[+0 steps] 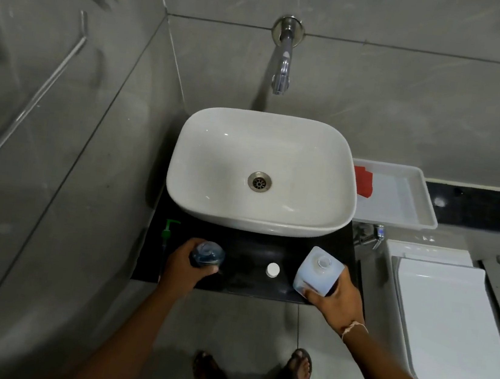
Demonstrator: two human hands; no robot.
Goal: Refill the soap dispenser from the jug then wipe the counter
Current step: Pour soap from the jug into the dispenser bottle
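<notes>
There are no words or numbers to read here. The jug (319, 271) and the soap dispenser (207, 253) show no label.

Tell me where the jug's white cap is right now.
The white cap lies loose on the black counter in front of the basin, between the dispenser bottle and the jug.

Head view looks steeply down, close above the basin (263, 172)
</notes>
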